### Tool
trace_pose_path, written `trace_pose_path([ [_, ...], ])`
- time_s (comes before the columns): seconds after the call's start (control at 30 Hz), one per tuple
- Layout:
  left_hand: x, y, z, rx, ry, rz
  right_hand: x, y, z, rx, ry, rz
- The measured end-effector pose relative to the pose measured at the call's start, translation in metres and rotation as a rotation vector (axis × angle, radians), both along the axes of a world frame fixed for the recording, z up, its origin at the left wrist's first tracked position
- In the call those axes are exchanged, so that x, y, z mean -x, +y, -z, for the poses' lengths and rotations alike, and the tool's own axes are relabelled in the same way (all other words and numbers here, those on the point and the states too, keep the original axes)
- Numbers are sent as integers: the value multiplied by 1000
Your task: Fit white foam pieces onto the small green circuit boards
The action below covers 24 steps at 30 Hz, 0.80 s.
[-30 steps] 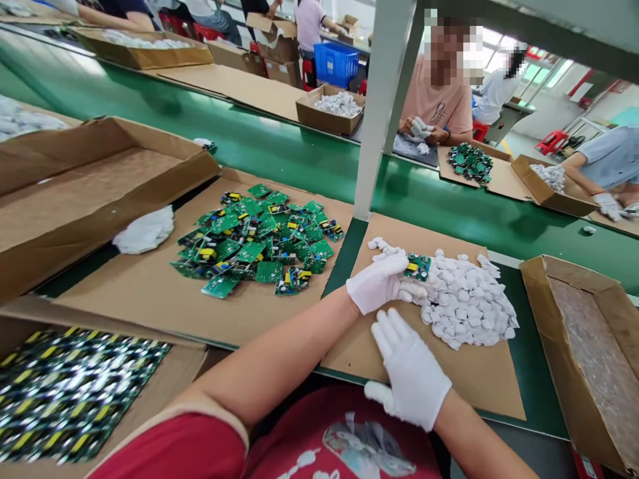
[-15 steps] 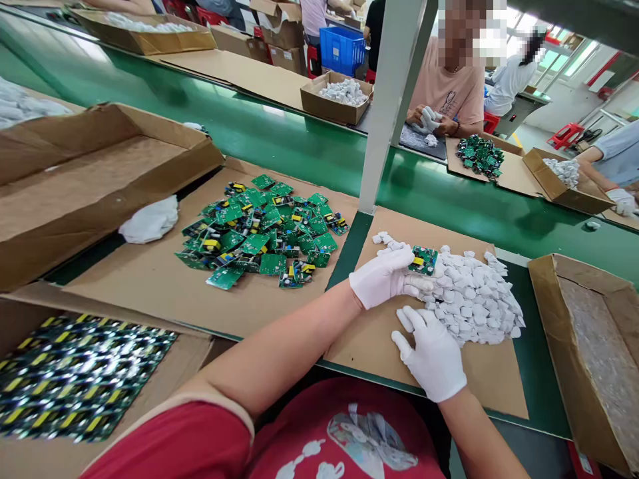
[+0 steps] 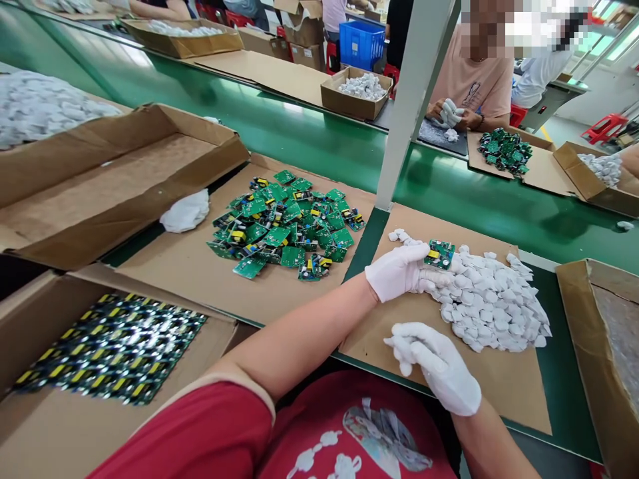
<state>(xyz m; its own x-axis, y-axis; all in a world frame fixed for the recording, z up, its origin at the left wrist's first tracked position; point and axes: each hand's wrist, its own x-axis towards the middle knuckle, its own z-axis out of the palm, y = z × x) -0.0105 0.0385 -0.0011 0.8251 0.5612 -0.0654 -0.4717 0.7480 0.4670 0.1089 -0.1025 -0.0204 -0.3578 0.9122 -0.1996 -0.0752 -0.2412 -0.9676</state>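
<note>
The left hand (image 3: 397, 273), in a white glove, has its fingers clamped on the edge of a circuit board (image 3: 439, 254), which sits at the fingertips; the right hand (image 3: 442, 366), also gloved, is nearer the body than those fingers, its own fingers bent and bunched, and whether anything is between their tips I cannot tell; beneath both lies a brown cardboard sheet (image 3: 369, 336) on a green bench (image 3: 574, 379); just right of the left fingers spreads a pile of white pieces (image 3: 499, 306); well to their left is a board heap (image 3: 284, 229) on another sheet (image 3: 170, 266); beyond the fingers rise a pale post (image 3: 407, 113) and, across a glossy green strip (image 3: 319, 143), a co-worker in a pink shirt (image 3: 479, 76); farther off from the fingertips stand a blue crate (image 3: 361, 45) and a red stool (image 3: 604, 128).
</note>
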Motion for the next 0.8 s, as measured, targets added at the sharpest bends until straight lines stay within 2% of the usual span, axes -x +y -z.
trace_pose_path([
  [0.1, 0, 2, 1, -16, -9, 4, 15, 4, -4, -6, 41, -86],
  [0.2, 0, 4, 2, -26, -2, 16, 27, 6, -20, -50, -146, -225],
  [0.27, -1, 5, 4, -36, -6, 22, 36, 3, -32, -184, -416, -390],
  [0.37, -3, 8, 8, -49, -25, 22, 51, -6, -43, -486, -760, -576],
  [0.43, -3, 10, 10, -48, -33, 31, 58, -12, -43, -595, -862, -638],
  [0.5, -3, 12, 10, -43, -43, 53, 59, -15, -40, -578, -827, -693],
  [0.57, -2, 13, 10, -42, -61, 75, 52, -14, -34, -436, -671, -642],
  [0.63, -2, 14, 9, -50, -75, 70, 38, -9, -27, -268, -457, -406],
  [0.7, -3, 14, 10, -58, -72, 48, 24, -5, -20, -195, -251, -121],
  [0.77, -4, 13, 10, -58, -57, 36, 16, -1, -17, -172, -148, -50],
  [0.8, -4, 13, 11, -56, -51, 37, 15, 0, -17, -165, -151, -91],
])
